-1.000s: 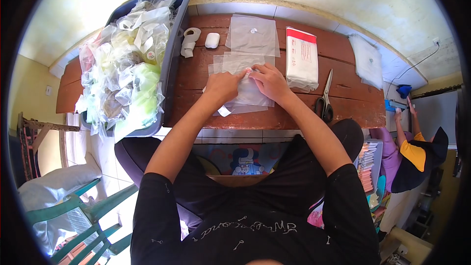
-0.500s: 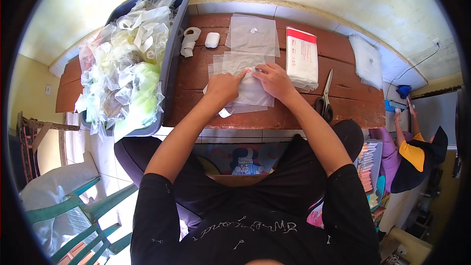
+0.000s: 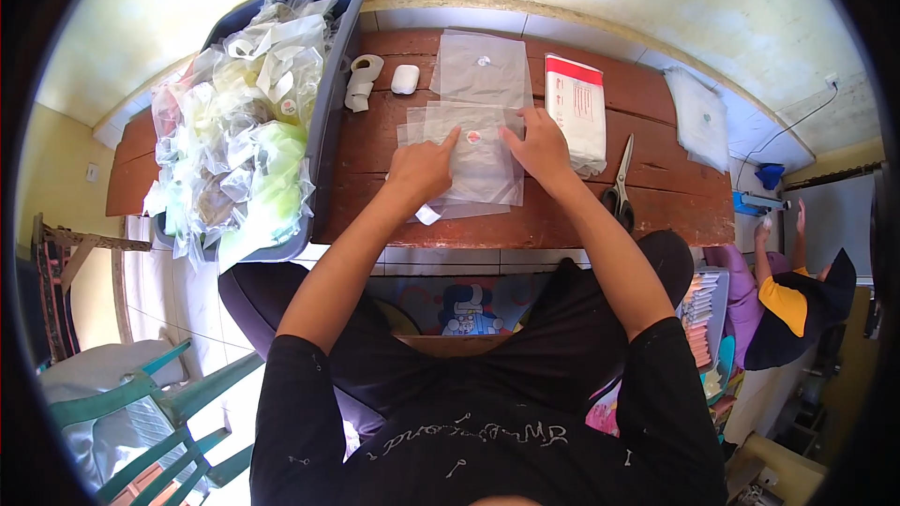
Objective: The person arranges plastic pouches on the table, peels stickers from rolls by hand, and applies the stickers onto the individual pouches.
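A stack of clear plastic bags [image 3: 483, 178] lies on the brown wooden table in front of me. A small round red-and-white sticker [image 3: 472, 137] shows on the top bag. My left hand [image 3: 422, 171] rests at the stack's left side, index finger stretched out beside the sticker, other fingers curled. A white paper strip [image 3: 427, 215] pokes out below that hand and seems held in the curled fingers. At the stack's right edge, my right hand [image 3: 542, 145] has its fingers apart and holds nothing. Behind lies another clear bag [image 3: 480, 70] with a round sticker.
A grey bin [image 3: 349, 28] full of plastic bags stands left. A white roll [image 3: 364, 75] and a white case [image 3: 405, 80] lie near it. To the right are a red-and-white pack [image 3: 575, 117], scissors [image 3: 620, 192] and more bags [image 3: 698, 117]. Another person [image 3: 797, 309] sits far right.
My right hand has moved right, off the sticker, and its fingers have spread. My left index finger has drawn back left from the sticker, which now shows fully.
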`<state>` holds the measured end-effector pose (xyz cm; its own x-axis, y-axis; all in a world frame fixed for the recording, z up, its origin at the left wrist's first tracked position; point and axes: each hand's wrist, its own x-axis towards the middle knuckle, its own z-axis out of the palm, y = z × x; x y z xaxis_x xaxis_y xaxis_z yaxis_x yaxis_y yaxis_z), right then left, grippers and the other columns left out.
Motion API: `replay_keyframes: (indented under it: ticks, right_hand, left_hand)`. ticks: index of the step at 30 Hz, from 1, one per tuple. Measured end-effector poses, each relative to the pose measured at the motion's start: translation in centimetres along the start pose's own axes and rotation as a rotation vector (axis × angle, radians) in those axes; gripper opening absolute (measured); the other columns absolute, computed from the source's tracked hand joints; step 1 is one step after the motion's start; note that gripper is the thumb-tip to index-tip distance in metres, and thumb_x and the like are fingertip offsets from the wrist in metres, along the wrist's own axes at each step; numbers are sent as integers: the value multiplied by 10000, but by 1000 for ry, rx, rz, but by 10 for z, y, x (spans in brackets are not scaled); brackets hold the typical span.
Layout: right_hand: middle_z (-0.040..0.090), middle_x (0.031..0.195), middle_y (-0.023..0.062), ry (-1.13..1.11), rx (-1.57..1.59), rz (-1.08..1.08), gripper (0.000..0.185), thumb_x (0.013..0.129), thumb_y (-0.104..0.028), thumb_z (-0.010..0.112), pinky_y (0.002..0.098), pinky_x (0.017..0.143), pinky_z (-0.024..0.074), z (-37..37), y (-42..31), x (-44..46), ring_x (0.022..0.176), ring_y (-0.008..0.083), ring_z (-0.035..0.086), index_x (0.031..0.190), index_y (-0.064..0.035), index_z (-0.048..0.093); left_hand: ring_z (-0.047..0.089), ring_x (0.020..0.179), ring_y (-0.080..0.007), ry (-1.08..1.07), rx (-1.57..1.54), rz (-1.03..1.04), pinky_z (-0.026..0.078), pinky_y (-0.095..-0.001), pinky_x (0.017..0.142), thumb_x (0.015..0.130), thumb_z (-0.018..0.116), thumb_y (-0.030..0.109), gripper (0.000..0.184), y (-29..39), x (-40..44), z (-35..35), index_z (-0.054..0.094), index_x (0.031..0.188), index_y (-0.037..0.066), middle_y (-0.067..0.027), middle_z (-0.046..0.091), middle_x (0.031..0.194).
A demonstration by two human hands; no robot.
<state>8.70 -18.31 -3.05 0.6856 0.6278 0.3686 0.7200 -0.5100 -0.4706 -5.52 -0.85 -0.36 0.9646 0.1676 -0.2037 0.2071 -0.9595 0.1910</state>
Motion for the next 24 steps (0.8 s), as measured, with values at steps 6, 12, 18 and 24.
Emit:
replay_keyframes:
  ticks: [6,12,18,24]
  right_hand:
    - [632,961,252,-245,-231,233,556,751,-325,789,446,814,517,-11,-14,-8,951,385,635,1072,50,533]
    - [659,965,266,-230,-42,317,552,713,-242,811,438,812,512,10,1,-8,919,408,647,1100,58,556]
    - [627,965,260,-194,-77,311,497,750,-195,796,475,836,508,5,-6,-9,969,413,624,1073,58,516]
    - [649,910,206,-262,-5,292,288,737,-205,785,445,790,488,15,8,-7,893,365,613,886,1,651]
  left_hand:
    - [684,887,-337,-42,11,-63,530,-461,755,861,650,400,736,9,-1,2,365,1476,114,-159,698,956]
    - [673,919,-353,-40,-47,-119,521,-467,791,869,635,441,720,12,-6,7,379,1469,136,-181,690,988]
    - [664,933,-377,-19,-116,-82,513,-491,813,874,628,420,695,3,-15,7,390,1461,133,-199,684,982]
    - [653,966,-408,-76,-192,-47,503,-507,859,859,652,399,700,-5,-25,-2,388,1465,170,-228,676,1003]
